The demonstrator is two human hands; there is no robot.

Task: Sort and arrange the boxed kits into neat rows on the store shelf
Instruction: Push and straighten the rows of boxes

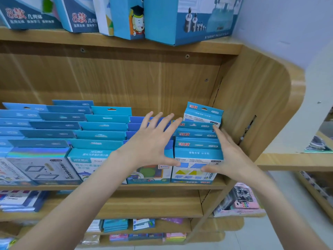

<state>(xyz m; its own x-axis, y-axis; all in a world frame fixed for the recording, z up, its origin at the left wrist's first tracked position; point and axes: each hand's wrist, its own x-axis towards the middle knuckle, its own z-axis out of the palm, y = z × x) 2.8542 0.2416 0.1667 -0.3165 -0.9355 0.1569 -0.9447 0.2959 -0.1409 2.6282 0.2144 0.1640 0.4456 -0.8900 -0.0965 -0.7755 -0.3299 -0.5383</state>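
You're working the right end of the shelf (115, 187), both hands spread around the last row of boxed kits (197, 139), the one sitting against the side panel (255, 98). Your left hand (153, 141) is hovering with fingers (163, 123) splayed straight over the gap between that row and the neighbouring row (149, 134), thumb pointing at the front box (193, 170); it's gripping nothing. Your right hand (228, 154) is also spread flat along the row's right flank, fingertips reaching toward the upper boxes, thumb near the front box face; whether it's actually touching the cardboard I can't tell. Main risk: the rearmost box (202, 114) is tilting and standing higher than the ones in front, looking wedged near the back corner by the side panel. If you're squeezing the row from both sides without seating it first, it's likely staying cocked or popping up further. Second risk: the front box is sitting right at the shelf's front edge, so any forward drag while you're squaring the stack is probably tipping it off. Third: your left palm is riding over the neighbouring row, and pressing down there is likely knocking those hang tabs out of line. The rows further left (54, 127) are looking stepped and tidy, so don't be disturbing them.
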